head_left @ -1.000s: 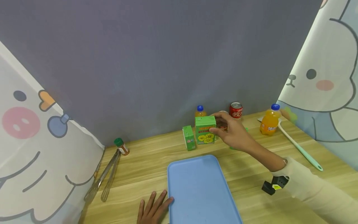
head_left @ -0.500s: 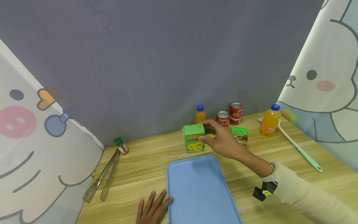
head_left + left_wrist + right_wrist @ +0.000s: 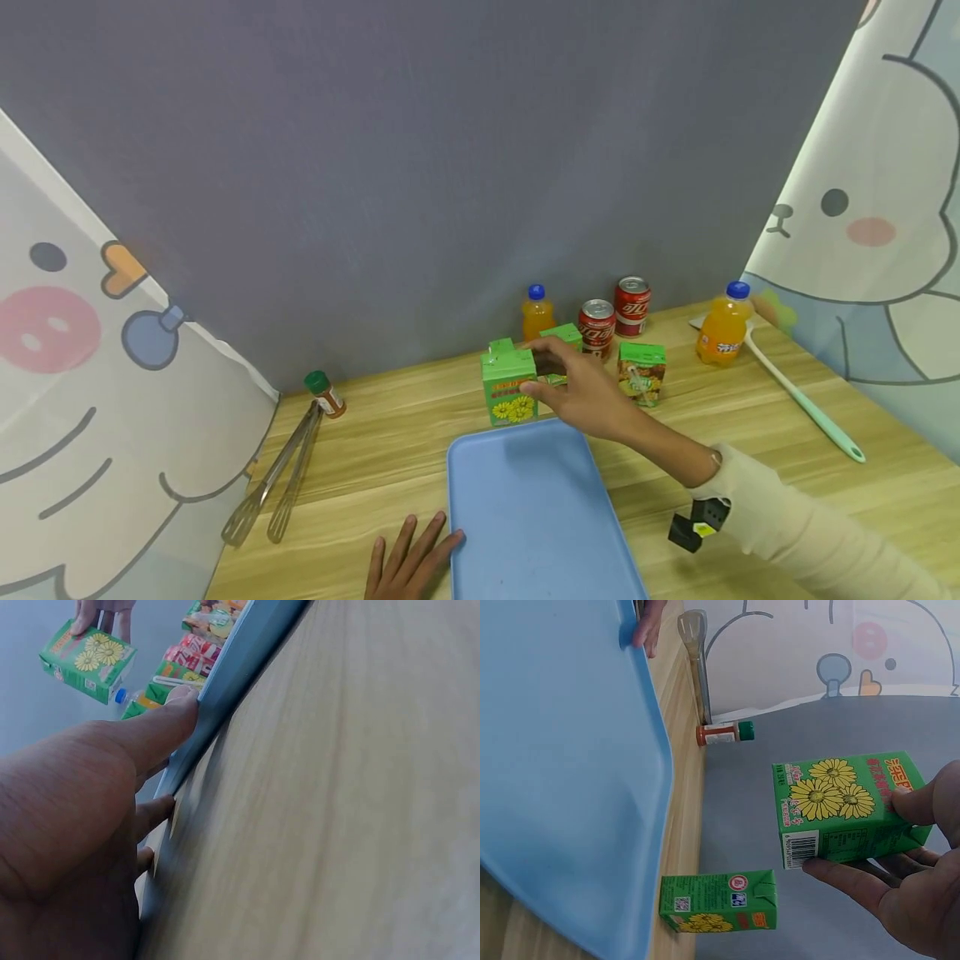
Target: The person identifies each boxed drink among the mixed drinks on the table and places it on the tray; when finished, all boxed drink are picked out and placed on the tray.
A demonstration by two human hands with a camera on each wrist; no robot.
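Observation:
My right hand (image 3: pixel 581 387) pinches a green drink carton (image 3: pixel 510 392) printed with yellow flowers, thumb on one side and fingers on the other. In the right wrist view that held carton (image 3: pixel 847 806) hangs clear of the table, beyond the far edge of the blue tray (image 3: pixel 641 780). A similar carton (image 3: pixel 720 900) stands on the table; in the head view the held one mostly hides it. My left hand (image 3: pixel 408 562) lies with fingers spread beside the tray's left edge, its thumb (image 3: pixel 169 724) touching the rim.
Behind my right hand stand another green carton (image 3: pixel 567 336), an orange drink bottle (image 3: pixel 537 315), two red cans (image 3: pixel 597 329) and a brown-green carton (image 3: pixel 641 375). Right lie a second orange bottle (image 3: pixel 724 325) and a mint-handled spatula (image 3: pixel 810 404). Left are metal tongs (image 3: pixel 281 475) and a spice jar (image 3: pixel 326 396).
My right hand has brought the held carton leftward and nearer the tray, in front of the standing carton. The cans and brown-green carton have come into sight. My left hand has stayed put.

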